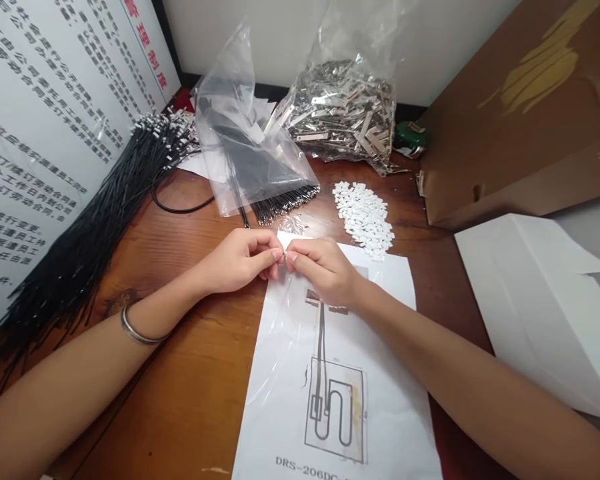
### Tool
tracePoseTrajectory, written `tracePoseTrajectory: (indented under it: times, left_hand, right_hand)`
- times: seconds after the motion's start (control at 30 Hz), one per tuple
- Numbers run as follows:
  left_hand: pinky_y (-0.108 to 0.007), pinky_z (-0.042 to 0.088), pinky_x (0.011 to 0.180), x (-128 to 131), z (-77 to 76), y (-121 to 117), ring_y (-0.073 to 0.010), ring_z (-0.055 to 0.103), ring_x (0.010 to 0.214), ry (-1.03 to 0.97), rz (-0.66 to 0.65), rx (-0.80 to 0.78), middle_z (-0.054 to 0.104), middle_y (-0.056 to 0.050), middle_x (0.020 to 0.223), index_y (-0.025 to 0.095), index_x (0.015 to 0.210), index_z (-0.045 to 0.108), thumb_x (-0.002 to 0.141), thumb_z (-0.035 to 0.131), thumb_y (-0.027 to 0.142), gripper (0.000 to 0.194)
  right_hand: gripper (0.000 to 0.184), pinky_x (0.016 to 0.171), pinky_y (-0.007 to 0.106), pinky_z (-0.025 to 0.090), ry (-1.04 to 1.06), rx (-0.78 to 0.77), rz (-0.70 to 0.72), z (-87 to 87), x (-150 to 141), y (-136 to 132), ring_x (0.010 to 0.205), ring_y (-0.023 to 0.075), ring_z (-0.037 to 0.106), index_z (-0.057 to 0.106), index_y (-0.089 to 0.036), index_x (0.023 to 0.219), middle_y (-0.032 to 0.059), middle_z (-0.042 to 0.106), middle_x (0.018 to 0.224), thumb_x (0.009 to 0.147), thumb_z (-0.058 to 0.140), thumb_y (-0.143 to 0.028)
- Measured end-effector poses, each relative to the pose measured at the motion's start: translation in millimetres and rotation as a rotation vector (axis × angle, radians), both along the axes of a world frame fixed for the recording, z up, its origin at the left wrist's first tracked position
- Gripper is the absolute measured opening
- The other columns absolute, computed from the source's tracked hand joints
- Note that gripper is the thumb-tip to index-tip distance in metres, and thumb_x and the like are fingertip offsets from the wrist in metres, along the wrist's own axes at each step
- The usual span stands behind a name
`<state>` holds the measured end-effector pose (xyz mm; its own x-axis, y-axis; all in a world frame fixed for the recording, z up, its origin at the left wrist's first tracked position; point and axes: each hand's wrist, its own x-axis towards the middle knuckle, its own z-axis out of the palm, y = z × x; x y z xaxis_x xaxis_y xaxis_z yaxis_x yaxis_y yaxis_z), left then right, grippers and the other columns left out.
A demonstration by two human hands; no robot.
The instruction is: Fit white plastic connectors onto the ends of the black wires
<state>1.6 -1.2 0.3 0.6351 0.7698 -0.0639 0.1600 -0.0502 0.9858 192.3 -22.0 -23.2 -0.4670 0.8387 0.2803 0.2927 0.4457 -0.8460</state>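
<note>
My left hand (250, 259) and my right hand (325, 267) meet fingertip to fingertip above the top edge of a printed sheet (280, 393). Both pinch at a tiny shiny piece (285, 255) between them, mostly covered by thumbs and fingers, so its kind does not show. Just beyond, a clear plastic bag (275, 163) holds a bundle of black wires (285, 203) with metal ends. To the right of the bag lies a pile of small white connector housings (364, 217). A thin dark line, perhaps a wire, passes under my left forearm.
A long bundle of black wires (105, 207) with white ends leans along the left signboard (45, 100). At the back sits a bag of flat metal strips (345, 110), with a green object (411, 137) beside it. A brown carton (520, 113) and a white box (540, 313) stand right.
</note>
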Motion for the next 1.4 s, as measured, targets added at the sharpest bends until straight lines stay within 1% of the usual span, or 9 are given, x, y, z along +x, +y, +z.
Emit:
tracePoseTrajectory:
  times: [0.13,0.3,0.43,0.53,0.63,0.83,1.03,1.23,1.4]
  left_hand:
    - [-0.023,0.05,0.058,-0.1,-0.5,-0.1,-0.011,0.06,0.056,0.004,-0.007,0.017,0.067,-0.002,0.062,0.015,0.072,0.059,0.087,0.062,0.028,0.02]
    - [-0.022,0.049,0.057,-1.0,-1.4,0.4,-0.0109,0.06,0.057,0.024,-0.016,0.031,0.067,-0.002,0.062,0.014,0.073,0.06,0.088,0.06,0.027,0.02]
    - [-0.021,0.049,0.058,-0.6,-2.5,0.5,-0.01,0.059,0.057,0.02,-0.011,0.04,0.067,-0.002,0.063,0.014,0.072,0.059,0.089,0.058,0.023,0.019]
    - [-0.021,0.05,0.058,0.1,-3.2,0.5,-0.0096,0.059,0.057,0.008,-0.007,0.021,0.067,-0.002,0.062,0.014,0.072,0.06,0.088,0.06,0.024,0.019]
    - [-0.021,0.051,0.057,0.9,-2.7,0.4,-0.0094,0.059,0.056,-0.045,0.029,-0.032,0.066,-0.002,0.062,0.014,0.074,0.06,0.088,0.064,0.029,0.021]
    - [-0.021,0.052,0.055,1.7,-1.5,0.8,-0.0091,0.059,0.055,-0.123,0.062,-0.118,0.065,-0.002,0.062,0.012,0.075,0.061,0.084,0.071,0.041,0.032]
    - [-0.021,0.051,0.054,1.6,-3.0,1.4,-0.0092,0.058,0.055,-0.163,0.056,-0.112,0.065,-0.002,0.063,0.013,0.076,0.062,0.082,0.073,0.046,0.036]
    - [-0.022,0.052,0.057,1.0,-2.4,1.3,-0.0096,0.058,0.056,-0.124,0.048,-0.088,0.065,-0.002,0.063,0.013,0.076,0.062,0.084,0.072,0.046,0.035]
    - [-0.022,0.051,0.056,0.7,-2.6,1.1,-0.0094,0.058,0.055,-0.118,0.04,-0.087,0.066,-0.002,0.064,0.013,0.076,0.062,0.084,0.071,0.043,0.032]
  right_hand:
    - [0.031,0.052,0.027,0.03,-0.017,-0.009,0.0,-0.7,0.0,0.3,0.049,0.0089,0.039,0.047,-0.02,0.06,-0.0041,0.046,0.052,0.09,0.044,-0.023]
    - [0.031,0.052,0.027,0.028,-0.014,0.002,0.004,-1.1,0.6,0.6,0.049,0.0088,0.037,0.046,-0.02,0.059,-0.005,0.042,0.051,0.09,0.044,-0.021]
    - [0.032,0.052,0.027,0.028,-0.02,-0.009,0.011,-0.4,0.5,0.8,0.049,0.0085,0.035,0.045,-0.02,0.058,-0.0049,0.042,0.051,0.091,0.044,-0.023]
    - [0.032,0.052,0.027,0.028,-0.006,-0.029,0.001,1.2,-0.7,0.1,0.049,0.0088,0.036,0.045,-0.02,0.059,-0.0048,0.042,0.051,0.09,0.043,-0.023]
    - [0.031,0.052,0.027,0.029,0.05,-0.051,-0.042,2.3,-2.2,-1.5,0.051,0.0094,0.036,0.044,-0.02,0.061,-0.0049,0.04,0.053,0.092,0.043,-0.026]
    - [0.023,0.053,0.028,0.032,0.044,-0.088,-0.086,-0.1,-2.6,-3.6,0.053,0.0107,0.04,0.049,-0.021,0.07,-0.0034,0.05,0.058,0.091,0.05,-0.031]
    - [0.027,0.056,0.029,0.034,0.037,-0.085,-0.089,-1.6,-0.9,-3.3,0.056,0.0119,0.045,0.053,-0.02,0.072,-0.0007,0.057,0.063,0.095,0.048,-0.033]
    - [0.026,0.057,0.028,0.033,0.06,-0.058,-0.052,-2.2,0.3,-2.5,0.056,0.0117,0.044,0.053,-0.02,0.073,-0.0026,0.054,0.061,0.096,0.047,-0.032]
    - [0.027,0.054,0.028,0.03,0.083,-0.006,-0.046,-1.2,-1.7,-2.3,0.053,0.0102,0.038,0.049,-0.02,0.069,-0.0044,0.046,0.058,0.096,0.044,-0.027]
